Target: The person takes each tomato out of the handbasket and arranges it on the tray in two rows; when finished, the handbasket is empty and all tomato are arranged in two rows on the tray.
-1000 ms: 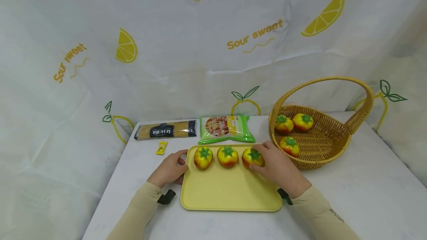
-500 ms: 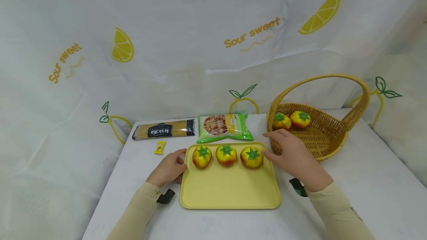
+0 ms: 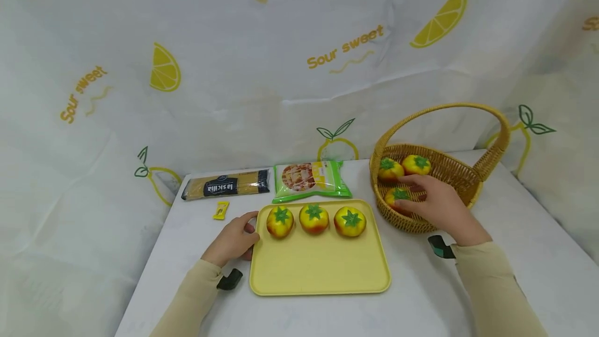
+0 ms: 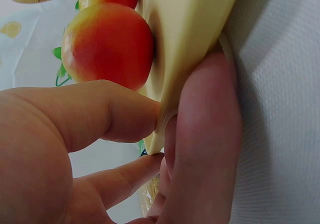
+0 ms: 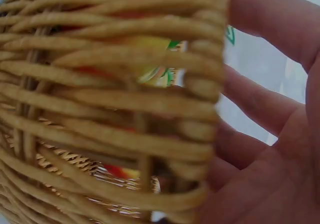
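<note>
My left hand [image 3: 232, 239] pinches the left rim of a yellow tray [image 3: 318, 269], thumb on top and fingers beneath, as the left wrist view shows. On the tray's far side sit three yellow-red fruits with green leafy tops, the left fruit [image 3: 280, 222], the middle fruit [image 3: 314, 219] and the right fruit [image 3: 350, 221]. My right hand [image 3: 437, 203] reaches over the near rim of a wicker basket [image 3: 423, 224], thumb and fingers apart around a similar near fruit [image 3: 394, 197]. The basket wall hides its fingertips in the right wrist view.
Inside the basket lie two more such fruits, a back-left fruit [image 3: 390, 170] and a back-right fruit [image 3: 416, 164]. The basket's tall handle [image 3: 444, 106] arches above. Behind the tray lie a spaghetti pack [image 3: 226, 184], a green-edged food packet [image 3: 311, 180] and a small yellow sachet [image 3: 221, 210].
My right hand has let go of the tray's right fruit and moved right, into the basket beside the near fruit. The left hand stays at the tray's rim.
</note>
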Demonstrator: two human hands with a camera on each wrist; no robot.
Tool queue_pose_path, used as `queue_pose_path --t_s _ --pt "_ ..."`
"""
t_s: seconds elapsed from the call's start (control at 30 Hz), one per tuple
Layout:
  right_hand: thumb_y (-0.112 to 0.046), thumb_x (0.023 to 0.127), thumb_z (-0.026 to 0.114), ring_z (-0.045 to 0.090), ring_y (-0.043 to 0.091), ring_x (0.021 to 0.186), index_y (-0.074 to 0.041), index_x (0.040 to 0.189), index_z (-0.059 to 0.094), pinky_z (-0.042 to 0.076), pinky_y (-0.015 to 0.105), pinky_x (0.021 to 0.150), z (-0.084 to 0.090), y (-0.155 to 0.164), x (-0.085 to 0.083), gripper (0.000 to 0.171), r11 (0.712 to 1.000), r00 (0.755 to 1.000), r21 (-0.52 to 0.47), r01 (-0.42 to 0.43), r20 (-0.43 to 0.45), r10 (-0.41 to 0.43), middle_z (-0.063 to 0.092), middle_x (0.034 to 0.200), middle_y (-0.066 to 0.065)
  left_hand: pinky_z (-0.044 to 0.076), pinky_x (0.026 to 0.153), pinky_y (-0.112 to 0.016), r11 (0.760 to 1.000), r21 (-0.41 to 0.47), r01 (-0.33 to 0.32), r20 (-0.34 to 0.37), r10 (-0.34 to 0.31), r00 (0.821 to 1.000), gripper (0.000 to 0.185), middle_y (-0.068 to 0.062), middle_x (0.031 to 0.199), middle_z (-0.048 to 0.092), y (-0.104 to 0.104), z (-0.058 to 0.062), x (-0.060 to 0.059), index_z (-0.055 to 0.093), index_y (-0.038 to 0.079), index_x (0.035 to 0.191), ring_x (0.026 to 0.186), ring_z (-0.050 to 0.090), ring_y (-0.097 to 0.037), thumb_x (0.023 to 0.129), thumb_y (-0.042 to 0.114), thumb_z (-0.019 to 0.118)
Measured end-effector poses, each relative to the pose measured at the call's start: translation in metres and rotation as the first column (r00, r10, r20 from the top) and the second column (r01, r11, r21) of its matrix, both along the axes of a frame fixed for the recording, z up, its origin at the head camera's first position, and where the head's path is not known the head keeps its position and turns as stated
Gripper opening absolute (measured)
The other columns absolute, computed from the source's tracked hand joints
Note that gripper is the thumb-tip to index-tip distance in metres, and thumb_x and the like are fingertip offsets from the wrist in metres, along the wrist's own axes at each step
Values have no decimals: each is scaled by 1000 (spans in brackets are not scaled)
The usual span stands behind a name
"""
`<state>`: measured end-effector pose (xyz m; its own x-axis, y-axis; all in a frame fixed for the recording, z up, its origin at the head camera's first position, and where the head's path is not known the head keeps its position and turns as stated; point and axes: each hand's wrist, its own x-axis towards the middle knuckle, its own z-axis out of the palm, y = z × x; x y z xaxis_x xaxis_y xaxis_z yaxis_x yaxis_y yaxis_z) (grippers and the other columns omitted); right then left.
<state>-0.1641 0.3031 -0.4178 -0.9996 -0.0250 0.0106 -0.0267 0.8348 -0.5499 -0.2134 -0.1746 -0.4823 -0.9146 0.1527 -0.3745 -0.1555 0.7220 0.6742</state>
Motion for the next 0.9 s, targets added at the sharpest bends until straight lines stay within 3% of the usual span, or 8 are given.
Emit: queue_pose_path --t_s 0.2,0.4,0.9 --pt "-62 94 76 64 50 127 -8 153 58 56 67 100 -2 4 -5 82 999 998 38 -7 58 4 67 143 27 63 62 -31 1000 10 2 -12 -1 1000 67 -12 119 62 -2 0 0 49 19 162 71 66 -22 98 17 68" --pt "-60 94 77 62 51 130 -7 152 58 56 67 100 -7 6 -6 81 999 995 48 -24 99 19 66 144 27 64 62 -31 1000 9 5 -8 -5 1000 67 -12 119 62 -2 -2 -1 49 19 162 71 66 -22 98 17 68" --pt "-54 94 80 65 50 124 -6 150 60 57 66 97 -12 7 -8 76 997 998 65 -34 63 30 69 138 26 63 62 -31 1000 2 10 -10 -10 1000 68 -11 119 63 -1 -3 0 48 19 162 72 67 -21 97 17 69"
